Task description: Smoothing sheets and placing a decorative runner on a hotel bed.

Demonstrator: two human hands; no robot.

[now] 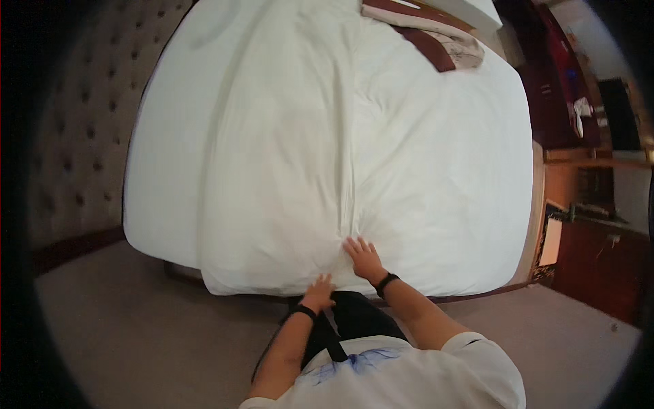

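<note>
A white duvet (286, 153) lies over the bed in front of me, with a long raised fold running away from me near its middle. My right hand (365, 258) rests flat on the duvet at the near end of that fold, fingers spread. Lower and to the left, my left hand (320, 294) is at the bed's near edge, its fingertips at the duvet and its fingers apart. Neither hand grips anything. The white mattress (163, 179) shows to the left of the duvet.
A tufted headboard (89, 128) stands at the left. On the far right part of the bed lies a folded maroon and beige cloth (434, 43). Carpet (153, 327) runs along the near side. Dark red furniture (549, 102) and a dark red door (598, 266) are at the right.
</note>
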